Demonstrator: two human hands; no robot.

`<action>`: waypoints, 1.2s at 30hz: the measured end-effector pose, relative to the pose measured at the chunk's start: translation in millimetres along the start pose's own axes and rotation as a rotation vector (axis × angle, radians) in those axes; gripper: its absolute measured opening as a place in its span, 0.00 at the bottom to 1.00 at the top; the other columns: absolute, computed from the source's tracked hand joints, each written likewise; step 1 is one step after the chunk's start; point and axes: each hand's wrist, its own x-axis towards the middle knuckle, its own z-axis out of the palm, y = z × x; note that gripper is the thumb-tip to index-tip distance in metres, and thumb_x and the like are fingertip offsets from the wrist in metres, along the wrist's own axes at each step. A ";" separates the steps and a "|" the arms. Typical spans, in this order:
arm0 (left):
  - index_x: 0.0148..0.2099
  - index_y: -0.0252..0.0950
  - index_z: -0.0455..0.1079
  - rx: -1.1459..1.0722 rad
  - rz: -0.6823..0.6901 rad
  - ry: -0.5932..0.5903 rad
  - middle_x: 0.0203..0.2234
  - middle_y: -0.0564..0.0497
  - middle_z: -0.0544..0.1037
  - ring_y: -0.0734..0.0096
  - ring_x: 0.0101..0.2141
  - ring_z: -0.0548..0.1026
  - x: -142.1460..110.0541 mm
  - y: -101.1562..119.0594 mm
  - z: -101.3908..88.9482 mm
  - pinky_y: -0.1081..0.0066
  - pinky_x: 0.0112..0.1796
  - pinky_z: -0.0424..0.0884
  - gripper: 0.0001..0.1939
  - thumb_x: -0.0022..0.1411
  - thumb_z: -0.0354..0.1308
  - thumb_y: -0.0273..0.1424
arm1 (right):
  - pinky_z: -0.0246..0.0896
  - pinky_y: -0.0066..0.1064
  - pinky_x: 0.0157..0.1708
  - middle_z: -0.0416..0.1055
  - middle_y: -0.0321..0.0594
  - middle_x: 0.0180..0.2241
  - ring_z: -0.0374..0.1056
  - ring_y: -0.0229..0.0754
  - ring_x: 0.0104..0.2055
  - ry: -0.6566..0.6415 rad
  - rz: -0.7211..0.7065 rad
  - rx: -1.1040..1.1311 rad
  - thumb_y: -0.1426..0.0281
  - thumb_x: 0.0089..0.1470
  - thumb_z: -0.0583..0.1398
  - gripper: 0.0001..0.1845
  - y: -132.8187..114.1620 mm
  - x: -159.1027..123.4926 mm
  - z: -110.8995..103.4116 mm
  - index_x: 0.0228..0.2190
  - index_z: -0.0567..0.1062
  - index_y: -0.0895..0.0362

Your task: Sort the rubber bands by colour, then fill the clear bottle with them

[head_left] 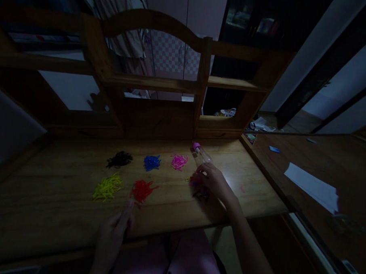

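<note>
Lying left of the red pile [142, 190], the yellow pile [108, 187] and black pile [119, 159] seem kept apart by colour. Your left hand [115, 227] angles to the red pile's near edge, index extended; whether those fingers pinch anything can't be told. Behind and right of it: blue pile [152, 162], pink pile [179, 162]. Farther right, the mixed pile [199, 191], bottle [204, 156] beyond, your right hand [213, 178] arching palm-down, fingers curled, grip hidden.

On the wooden tabletop [54, 167] lie black strands [119, 160], blue strands [152, 162], pink strands [179, 162], yellow strands [108, 187], red strands [142, 190], a multicoloured pile [199, 190] (partly hidden) and a pink-capped bottle [203, 155].
</note>
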 end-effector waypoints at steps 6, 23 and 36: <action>0.17 0.37 0.56 -0.040 -0.034 -0.018 0.13 0.55 0.58 0.72 0.19 0.59 -1.8 1.3 0.1 0.73 0.23 0.56 0.30 0.57 0.50 0.55 | 0.62 0.30 0.44 0.74 0.42 0.39 0.69 0.40 0.42 -0.319 -0.119 0.022 0.86 0.48 0.54 0.20 12.0 12.9 -12.3 0.37 0.78 0.57; 0.18 0.36 0.57 -0.081 0.008 -0.040 0.14 0.55 0.58 0.73 0.19 0.59 -0.3 -8.3 1.6 0.73 0.23 0.55 0.29 0.59 0.50 0.53 | 0.58 0.23 0.27 0.74 0.38 0.30 0.67 0.36 0.29 -0.506 0.027 0.021 0.76 0.44 0.63 0.10 21.4 33.7 -20.4 0.33 0.76 0.59; 0.17 0.36 0.57 -0.076 0.026 -0.047 0.14 0.55 0.58 0.73 0.19 0.59 0.3 -9.4 2.1 0.74 0.23 0.55 0.28 0.60 0.49 0.52 | 0.61 0.25 0.26 0.75 0.40 0.28 0.71 0.39 0.29 -0.326 0.123 0.421 0.62 0.50 0.64 0.14 20.2 17.0 -25.3 0.34 0.77 0.60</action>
